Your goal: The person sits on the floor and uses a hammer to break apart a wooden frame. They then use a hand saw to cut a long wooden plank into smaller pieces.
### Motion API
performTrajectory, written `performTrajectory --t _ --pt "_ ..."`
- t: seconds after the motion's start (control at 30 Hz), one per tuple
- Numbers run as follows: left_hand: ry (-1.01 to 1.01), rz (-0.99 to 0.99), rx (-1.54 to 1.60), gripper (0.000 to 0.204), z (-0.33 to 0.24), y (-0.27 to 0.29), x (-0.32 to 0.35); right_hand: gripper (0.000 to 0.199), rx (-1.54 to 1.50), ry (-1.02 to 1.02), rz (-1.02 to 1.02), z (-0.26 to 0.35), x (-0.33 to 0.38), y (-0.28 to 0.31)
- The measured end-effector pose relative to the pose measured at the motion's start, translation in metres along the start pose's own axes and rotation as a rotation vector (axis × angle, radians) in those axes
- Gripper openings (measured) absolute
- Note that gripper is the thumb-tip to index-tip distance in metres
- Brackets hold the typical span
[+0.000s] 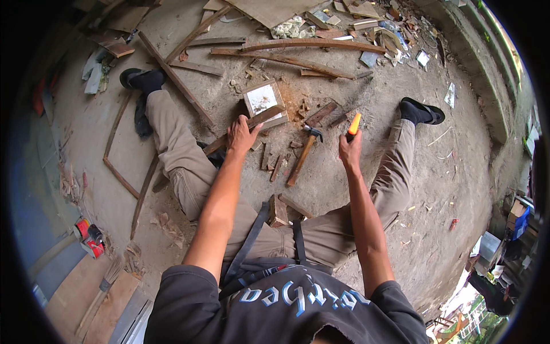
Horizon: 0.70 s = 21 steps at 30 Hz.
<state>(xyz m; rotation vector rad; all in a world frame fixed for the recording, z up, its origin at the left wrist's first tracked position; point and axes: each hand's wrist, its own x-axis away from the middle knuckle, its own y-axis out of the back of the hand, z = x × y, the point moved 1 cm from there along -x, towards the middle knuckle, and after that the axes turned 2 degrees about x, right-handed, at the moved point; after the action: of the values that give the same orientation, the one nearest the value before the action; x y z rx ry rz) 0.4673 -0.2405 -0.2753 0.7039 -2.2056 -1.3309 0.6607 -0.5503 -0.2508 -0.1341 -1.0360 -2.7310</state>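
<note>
My left hand [240,136] is closed around a brown wooden strip [268,115]. The strip lies slantwise, its far end over a wooden block with a white top [262,98]. To the right, my right hand [349,150] grips an orange-handled tool [354,123] with a dark part by the fingers; its working end is not clear to me. Between my hands a claw hammer [302,159] with a wooden handle rests on the ground. Short wood offcuts [276,167] lie beside it, and wood pieces [279,211] sit between my thighs.
Long wooden strips [309,45] lie beyond the block, another strip [176,78] by my left foot. Scrap and debris [395,34] cover the far right ground. A concrete ledge [475,69] borders the right. At left are a red-and-black object [90,237] and a brush [109,275].
</note>
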Motion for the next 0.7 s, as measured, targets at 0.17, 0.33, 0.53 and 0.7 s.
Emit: performTrajectory --t 0.17,0.33,0.53,0.7 --pt "-0.12 0.016 0.05 0.067 -0.008 0.011 -0.005 0.029 -0.636 -0.073 -0.15 0.075 0.031 0.049" --pt "-0.192 0.07 0.142 0.078 -0.053 0.039 -0.019 0.029 -0.518 0.101 -0.118 0.056 0.077 0.06" --pt "-0.332 0.186 0.182 0.088 -0.105 0.045 -0.03 0.03 -0.47 0.114 -0.128 0.063 0.077 0.053" --pt "-0.642 0.025 0.281 0.074 -0.205 0.083 -0.027 0.031 -0.53 0.022 -0.164 0.037 0.054 0.055"
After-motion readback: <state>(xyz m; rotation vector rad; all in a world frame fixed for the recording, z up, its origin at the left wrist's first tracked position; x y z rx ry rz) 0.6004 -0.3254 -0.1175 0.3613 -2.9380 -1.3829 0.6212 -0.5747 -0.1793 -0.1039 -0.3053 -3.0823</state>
